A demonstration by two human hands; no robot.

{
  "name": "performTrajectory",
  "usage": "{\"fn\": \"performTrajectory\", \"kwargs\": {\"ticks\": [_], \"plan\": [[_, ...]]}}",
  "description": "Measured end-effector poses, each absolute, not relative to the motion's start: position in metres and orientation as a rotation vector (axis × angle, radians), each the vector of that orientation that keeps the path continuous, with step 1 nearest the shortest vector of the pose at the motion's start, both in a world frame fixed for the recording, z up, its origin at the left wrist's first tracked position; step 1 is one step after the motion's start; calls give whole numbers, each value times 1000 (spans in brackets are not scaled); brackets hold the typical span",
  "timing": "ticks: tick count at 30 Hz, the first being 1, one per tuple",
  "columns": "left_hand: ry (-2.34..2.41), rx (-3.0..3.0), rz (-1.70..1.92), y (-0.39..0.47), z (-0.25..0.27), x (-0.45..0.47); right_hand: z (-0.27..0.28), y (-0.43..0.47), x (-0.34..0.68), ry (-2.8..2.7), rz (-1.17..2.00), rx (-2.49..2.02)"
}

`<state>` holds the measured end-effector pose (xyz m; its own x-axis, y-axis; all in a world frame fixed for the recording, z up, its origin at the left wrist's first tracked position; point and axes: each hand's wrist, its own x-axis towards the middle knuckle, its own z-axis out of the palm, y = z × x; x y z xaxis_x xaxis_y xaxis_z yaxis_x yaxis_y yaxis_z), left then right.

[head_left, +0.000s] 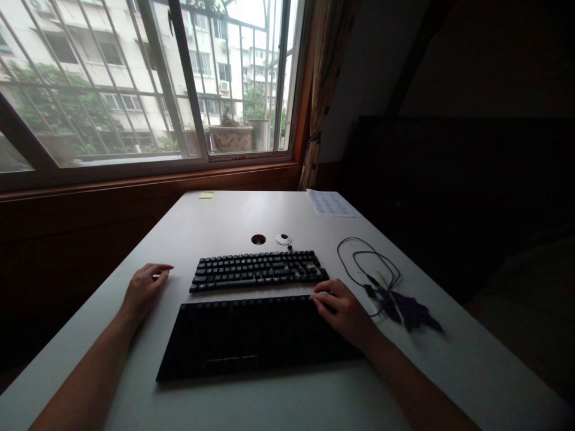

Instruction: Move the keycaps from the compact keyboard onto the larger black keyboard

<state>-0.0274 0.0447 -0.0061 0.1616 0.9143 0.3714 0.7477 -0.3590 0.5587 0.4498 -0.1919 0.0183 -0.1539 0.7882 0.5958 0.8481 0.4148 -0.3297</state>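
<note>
A wide black keyboard base (251,341) lies in front of me, with a row of keys showing along its far edge. Just behind it, black keycaps (251,272) are laid out in rows, with white gaps among them at the right end. My right hand (339,308) is over the base's far right corner, its thumb and fingertips drawn together at the end of the key row; what they grip is too small to make out. To the left of the keycaps, my left hand (146,287) rests on the table, fingers loosely stretched and slightly apart, holding nothing.
A single keycap (290,248) sits behind the rows, near a cable hole (258,239) and its white cover (283,239). On the white table's right are a looped black cable (354,281), a purple cloth (415,312) and a thin stick (395,305). Printed paper (332,203) and yellow notes (206,195) lie farther back.
</note>
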Motion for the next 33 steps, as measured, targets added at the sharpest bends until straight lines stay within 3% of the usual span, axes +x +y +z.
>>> {"fn": "performTrajectory", "kwargs": {"ticks": [33], "plan": [[1588, 2191, 998, 44, -4, -26, 19, -192, 450, -1944, -140, -1396]]}}
